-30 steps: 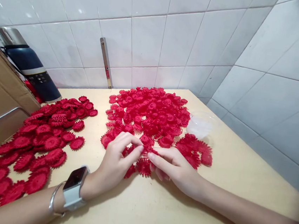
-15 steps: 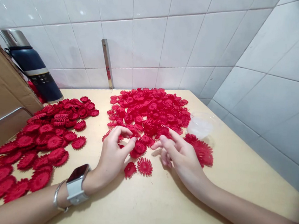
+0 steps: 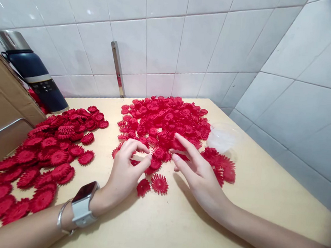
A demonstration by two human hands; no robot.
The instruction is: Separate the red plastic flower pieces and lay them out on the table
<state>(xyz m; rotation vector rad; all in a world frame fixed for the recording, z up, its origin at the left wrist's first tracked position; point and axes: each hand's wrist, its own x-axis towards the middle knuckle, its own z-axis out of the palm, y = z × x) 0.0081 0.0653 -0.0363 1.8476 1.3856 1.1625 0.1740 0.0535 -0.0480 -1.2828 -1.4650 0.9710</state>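
Observation:
My left hand (image 3: 129, 166), with a watch and a bangle at the wrist, hovers in front of the main red pile. Its thumb and forefinger curl together in a pinch; whatever is between them, if anything, is too small to make out. My right hand (image 3: 200, 170) is open, its forefinger stretched toward the pile of red fringed flower-shaped pieces (image 3: 169, 116), the thumb apart below it. Between the hands, near the table's front, lie a flat fringed flower piece (image 3: 159, 184) and a smaller red piece (image 3: 143, 187).
A second heap of red flower pieces (image 3: 58, 156) spreads at left, beside a cardboard box (image 3: 8, 85) and a dark blue flask (image 3: 36, 70). On the right, more red pieces (image 3: 227, 171) lie in front of a clear plastic item (image 3: 222, 137). Tiled walls stand behind the table (image 3: 265, 180).
My right hand's forefinger has straightened and lifted, and its fingers have spread away from the thumb. My left hand has barely shifted and keeps its pinch.

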